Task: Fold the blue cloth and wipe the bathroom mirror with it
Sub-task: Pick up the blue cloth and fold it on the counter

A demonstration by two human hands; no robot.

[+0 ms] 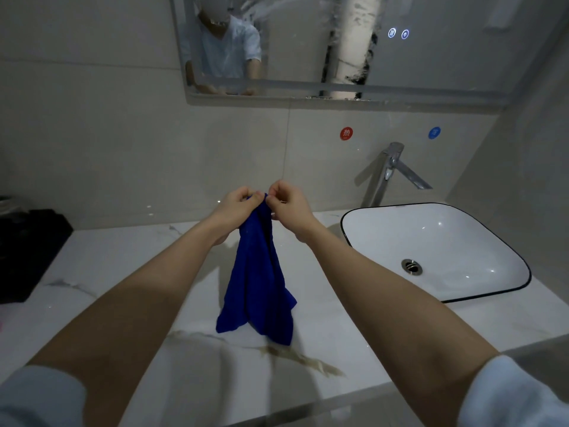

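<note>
Both my hands up in front of me, left hand (235, 204) & right hand (288, 202) pinching the top edge of the blue cloth (257, 282), fingers curled. Cloth hangs over the table (123, 272), below the mirror (308, 50), w/ sink (431, 251) on the right.

- The cloth (257, 278) is deep blue.
- The countertop (129, 272) is white marble with grey-brown veins.
- The basin (437, 238) is white with a black rim.
- Wall stickers: one red (346, 133), one blue (434, 132).
- The sleeves (511, 396) are pale blue.
</note>
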